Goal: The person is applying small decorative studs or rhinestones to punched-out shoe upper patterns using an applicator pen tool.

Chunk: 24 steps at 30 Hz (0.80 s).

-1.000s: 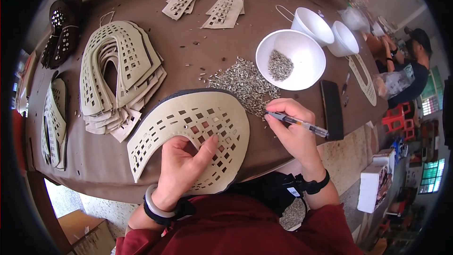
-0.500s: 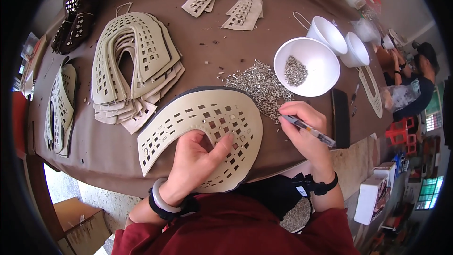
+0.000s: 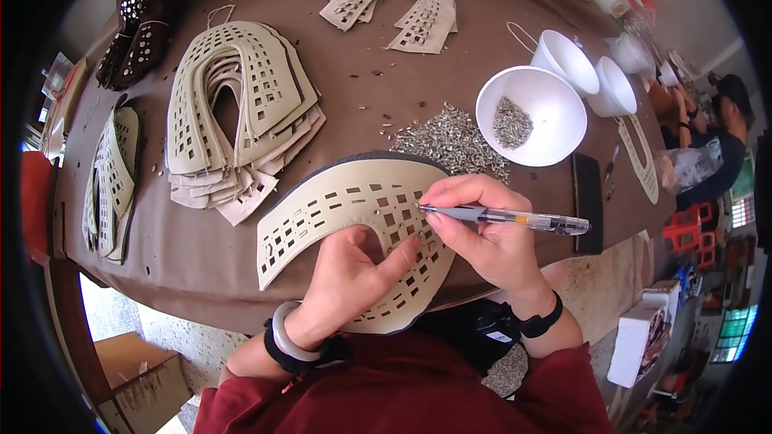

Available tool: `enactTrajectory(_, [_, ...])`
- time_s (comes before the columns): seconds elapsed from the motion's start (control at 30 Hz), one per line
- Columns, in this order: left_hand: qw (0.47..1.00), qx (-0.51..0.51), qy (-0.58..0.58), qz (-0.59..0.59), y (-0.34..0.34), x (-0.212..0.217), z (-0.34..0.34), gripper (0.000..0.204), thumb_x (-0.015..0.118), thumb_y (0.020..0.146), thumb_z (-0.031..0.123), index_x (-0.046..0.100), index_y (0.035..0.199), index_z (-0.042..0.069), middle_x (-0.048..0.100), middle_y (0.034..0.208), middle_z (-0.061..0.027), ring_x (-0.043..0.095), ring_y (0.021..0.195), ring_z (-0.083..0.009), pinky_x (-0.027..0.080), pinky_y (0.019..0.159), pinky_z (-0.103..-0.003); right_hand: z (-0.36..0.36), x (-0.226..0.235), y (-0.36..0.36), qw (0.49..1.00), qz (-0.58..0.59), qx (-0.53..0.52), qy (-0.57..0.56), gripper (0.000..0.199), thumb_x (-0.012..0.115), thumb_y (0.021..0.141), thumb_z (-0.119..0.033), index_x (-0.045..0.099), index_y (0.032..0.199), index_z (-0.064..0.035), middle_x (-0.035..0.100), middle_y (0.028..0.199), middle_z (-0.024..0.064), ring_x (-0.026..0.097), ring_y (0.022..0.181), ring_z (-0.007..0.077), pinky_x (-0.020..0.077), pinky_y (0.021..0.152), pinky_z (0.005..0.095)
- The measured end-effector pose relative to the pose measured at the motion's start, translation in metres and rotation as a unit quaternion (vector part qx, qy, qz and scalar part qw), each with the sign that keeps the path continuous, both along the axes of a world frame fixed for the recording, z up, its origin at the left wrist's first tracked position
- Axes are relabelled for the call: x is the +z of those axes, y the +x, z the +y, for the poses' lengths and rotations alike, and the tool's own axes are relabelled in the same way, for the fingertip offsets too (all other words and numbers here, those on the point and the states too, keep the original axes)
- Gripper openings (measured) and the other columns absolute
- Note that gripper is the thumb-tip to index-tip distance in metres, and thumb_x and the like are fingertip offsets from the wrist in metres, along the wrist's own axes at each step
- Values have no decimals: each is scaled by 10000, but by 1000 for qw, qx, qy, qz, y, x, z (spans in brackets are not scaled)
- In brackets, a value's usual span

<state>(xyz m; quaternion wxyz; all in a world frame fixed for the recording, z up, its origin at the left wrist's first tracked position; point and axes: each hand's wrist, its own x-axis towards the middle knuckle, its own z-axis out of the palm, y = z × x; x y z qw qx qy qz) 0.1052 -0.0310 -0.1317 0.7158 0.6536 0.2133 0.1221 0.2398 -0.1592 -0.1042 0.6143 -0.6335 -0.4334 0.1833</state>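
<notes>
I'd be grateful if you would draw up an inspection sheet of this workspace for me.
Surface: brown cloth-covered table, slightly creased.
Job's things: beige perforated panel in hand; pen; loose pile of small metal fittings beside the front white bowl, which holds a smaller heap.
Clutter: stacked beige panels, a dark perforated bundle, a flat black rectangular object, scattered small bits.
Hands: left hand grips the panel at its inner curve, thumb on top; right hand holds the pen, tip at the panel; contact unclear.
Cables: nothing seen on the tabletop.
Surroundings: a person in a dark cap and red stools at right.
</notes>
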Motion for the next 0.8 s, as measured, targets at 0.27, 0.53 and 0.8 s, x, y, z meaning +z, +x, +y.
enactTrajectory(0.27, [998, -15, -61, -20, 0, 6, 0, 221, 676, 886, 96, 659, 1069, -26, 712, 937, -74, 650, 831, -95, 521, 706, -250, 4, -1, -1, 1000, -10, -4, 0, 108, 678, 846, -8, 641, 945, 15, 694, 959, 120, 665, 853, 151, 530, 761, 273])
enactTrajectory(0.53, [998, -9, -34, -48, 0, 0, -1, 221, 661, 884, 68, 652, 1084, -26, 702, 960, -77, 641, 876, -117, 517, 754, -266, 1, 3, 3, 997, 45, 11, -57, 126, 687, 855, -52, 644, 958, 7, 694, 923, 87, 651, 804, 137, 519, 720, 265])
enactTrajectory(0.8, [999, -17, 38, -6, -3, -8, 1, 216, 693, 853, 99, 671, 1037, -13, 672, 739, -36, 565, 596, -49, 434, 516, -227, 3, 11, -4, 988, -137, -16, -62, 125, 716, 803, -20, 678, 921, -13, 675, 911, 105, 657, 763, 199, 527, 677, 280])
